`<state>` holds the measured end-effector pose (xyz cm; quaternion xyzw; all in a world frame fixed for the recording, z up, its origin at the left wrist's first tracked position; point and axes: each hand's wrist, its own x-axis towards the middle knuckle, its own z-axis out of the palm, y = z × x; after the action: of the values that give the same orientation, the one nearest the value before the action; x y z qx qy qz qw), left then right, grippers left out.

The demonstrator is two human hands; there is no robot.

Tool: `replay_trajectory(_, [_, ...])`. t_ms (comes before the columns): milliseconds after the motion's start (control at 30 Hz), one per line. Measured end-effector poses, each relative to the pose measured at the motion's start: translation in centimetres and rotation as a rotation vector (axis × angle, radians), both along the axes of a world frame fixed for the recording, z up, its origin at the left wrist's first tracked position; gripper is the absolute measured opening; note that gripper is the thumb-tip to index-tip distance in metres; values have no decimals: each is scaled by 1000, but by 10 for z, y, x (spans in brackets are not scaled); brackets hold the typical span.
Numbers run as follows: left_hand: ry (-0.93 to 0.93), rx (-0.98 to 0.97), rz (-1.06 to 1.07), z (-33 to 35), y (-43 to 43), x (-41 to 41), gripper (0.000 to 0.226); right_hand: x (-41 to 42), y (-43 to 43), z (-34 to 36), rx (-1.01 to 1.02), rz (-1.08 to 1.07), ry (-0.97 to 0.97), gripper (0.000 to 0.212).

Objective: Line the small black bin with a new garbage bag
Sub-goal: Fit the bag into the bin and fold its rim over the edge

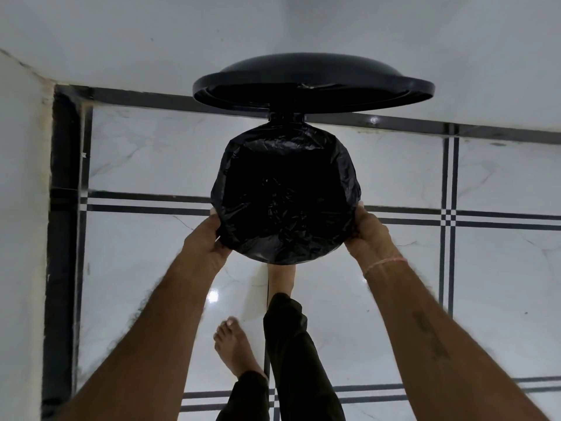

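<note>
1. Bin (349, 238) stands on the floor (151, 253), near the wall (273, 31), seen from straight above. Only a thin edge of it shows under the bag.
2. Bag (287, 192), black and crinkled, covers the bin mouth; its edge is folded over the rim all around and its middle sags into the dark interior.
3. Lid (312, 86), black and round, stands swung up behind the bin on a hinge at the far side, tilted toward the wall.
4. Left hand (206, 238) is at the near-left rim, grip pressed together on the folded bag edge, thumb on top, fingers under and hidden.
5. Right hand (368, 232) is at the near-right rim, grip curled onto the bag edge and rim; a thin pale band circles the wrist.
6. One bare foot (280, 279) reaches under the near side of the bin; its toes are hidden by the bin. The other foot (235, 344) is flat on the floor, well back and to the left. Dark trouser legs cover both shins.
7. Floor is glossy white marble tile with black double stripes; a black border runs along the wall and down the left side beside a white corner surface.
</note>
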<state>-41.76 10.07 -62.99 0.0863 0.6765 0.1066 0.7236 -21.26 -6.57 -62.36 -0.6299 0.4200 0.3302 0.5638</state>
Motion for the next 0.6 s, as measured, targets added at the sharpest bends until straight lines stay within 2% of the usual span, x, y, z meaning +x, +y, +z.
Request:
replay_trajectory(67, [126,159,-103,-1,-2,0,16,0,2,4,-45,101,-71,20])
replay_trajectory(100, [224,254,-177,-1,-2,1,23,-1,2,4,-83,156,-100,20])
replay_trajectory(133, [307,333,-246,-1,0,2,32,-1,3,3,-129,194,-140,29])
replay_trajectory(167, [348,372,-296,-2,3,3,40,1,3,1,-143,230,-161,35])
replay_trajectory(233, [341,370,-355,2,12,8,42,5,1,-1,-154,291,-144,34])
replay_trajectory(300, [284,280,-343,3,19,11,32,12,-2,-4,-137,285,-89,27])
replay_trajectory(433, [101,5,-239,4,23,7,29,18,-1,-4,-85,241,48,23])
replay_trajectory(533, [39,-203,-230,1,30,7,29,20,4,1,-86,256,182,24])
replay_trajectory(600, [25,-260,-247,-1,33,8,26,23,2,-1,-85,265,270,30])
